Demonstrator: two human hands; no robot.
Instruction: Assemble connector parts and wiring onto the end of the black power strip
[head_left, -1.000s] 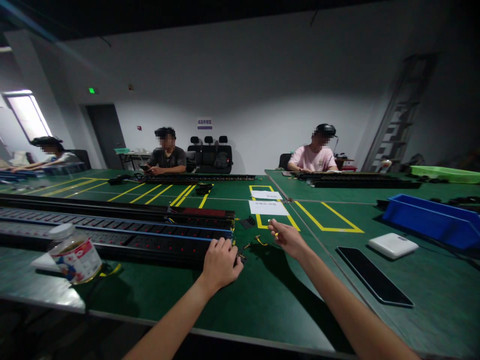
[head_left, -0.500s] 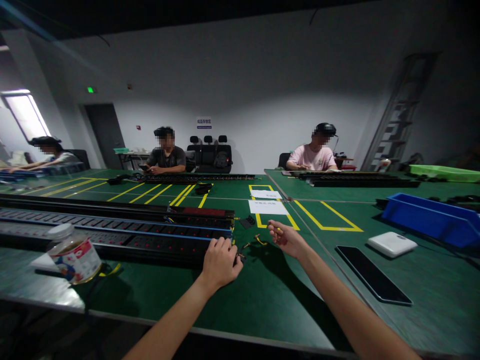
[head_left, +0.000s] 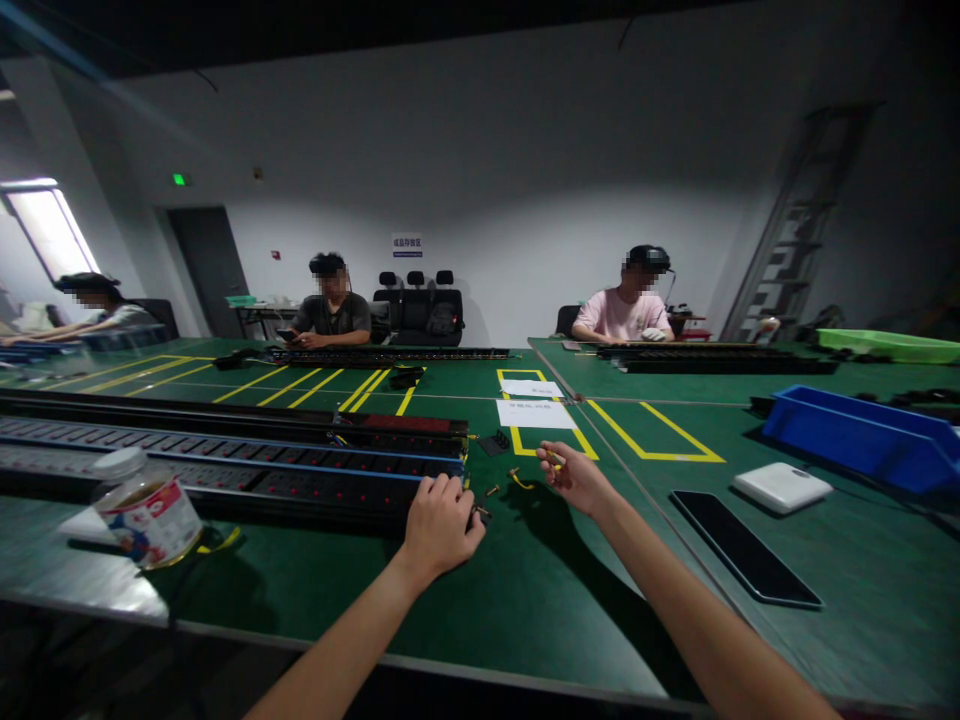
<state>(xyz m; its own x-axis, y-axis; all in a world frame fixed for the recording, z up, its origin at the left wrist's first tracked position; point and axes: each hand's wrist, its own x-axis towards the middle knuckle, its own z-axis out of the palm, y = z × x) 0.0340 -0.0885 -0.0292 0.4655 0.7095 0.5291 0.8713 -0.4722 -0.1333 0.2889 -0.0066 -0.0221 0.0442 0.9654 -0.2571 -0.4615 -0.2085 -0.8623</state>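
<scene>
My left hand (head_left: 442, 525) is wrapped over the right end of the nearest long black strip (head_left: 330, 500), which carries a row of small red spots. Its thumb lies by a small dark end piece (head_left: 481, 514). Above the table, to the right, my right hand (head_left: 577, 480) pinches a small brass-coloured piece (head_left: 553, 460) between thumb and fingertips; its exact kind is too small to tell. Between the hands lie a loose brass-coloured piece (head_left: 492, 491) and another with a yellow tail (head_left: 519, 479). A flat black part (head_left: 493, 443) rests behind them.
A clear lidded jar (head_left: 150, 510) stands at the left. To the right are a black phone (head_left: 745, 548), a white box (head_left: 783, 487) and a blue bin (head_left: 862, 440). White paper labels (head_left: 535, 413) lie mid-table. Several people work across the green table (head_left: 480, 620).
My right hand has turned slightly, and more of the brass-coloured piece shows in its fingers. The left hand stays on the strip. Across the table, a person's gloved hand has come up into view.
</scene>
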